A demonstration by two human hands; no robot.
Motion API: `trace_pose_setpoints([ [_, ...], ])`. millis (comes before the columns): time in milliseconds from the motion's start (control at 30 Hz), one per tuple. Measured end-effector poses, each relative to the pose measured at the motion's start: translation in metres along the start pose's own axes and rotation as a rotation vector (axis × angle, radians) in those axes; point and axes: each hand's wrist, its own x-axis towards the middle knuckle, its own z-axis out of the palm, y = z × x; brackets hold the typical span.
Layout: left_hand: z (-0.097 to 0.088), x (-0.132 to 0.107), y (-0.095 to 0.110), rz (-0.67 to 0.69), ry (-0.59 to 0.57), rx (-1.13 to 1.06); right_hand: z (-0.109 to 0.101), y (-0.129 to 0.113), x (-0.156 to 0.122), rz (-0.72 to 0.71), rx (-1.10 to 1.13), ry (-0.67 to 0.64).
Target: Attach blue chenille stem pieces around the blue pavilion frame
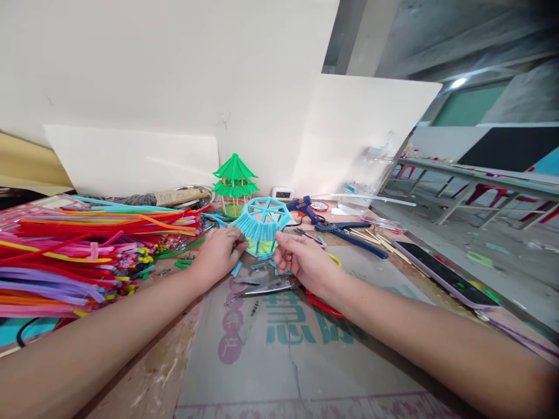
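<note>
The blue pavilion model (261,222) stands at the center of the frame, between your two hands, with its central axis upright, its spoked ring facing up and its fringe flaring downward. Your left hand (222,251) has fingers curled at the model's lower left edge, and your right hand (302,257) has thumb and forefinger nearly closed at its right edge; you cannot tell whether either grips it. The scissors (275,287) lie just below; the green pagoda (236,187) stands behind, upper left of the model.
</note>
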Motion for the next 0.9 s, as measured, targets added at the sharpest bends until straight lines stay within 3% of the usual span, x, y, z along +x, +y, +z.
trace_pose_setpoints([
  [167,-0.002,0.001,0.002,0.030,-0.011,-0.047,0.005,0.002,0.000,-0.051,0.102,0.052],
  [333,-0.002,0.000,0.001,0.022,-0.013,-0.044,0.005,0.000,0.001,-0.053,0.048,0.086],
  [467,-0.003,-0.001,0.000,-0.015,-0.030,-0.034,-0.008,-0.004,0.006,-0.207,-0.068,0.189],
  [700,-0.002,0.001,0.001,0.019,-0.033,-0.054,-0.013,-0.007,0.012,-0.042,0.046,-0.135],
  [900,-0.001,0.000,0.002,0.034,-0.042,-0.034,-0.009,-0.003,0.012,-0.053,0.034,-0.241],
])
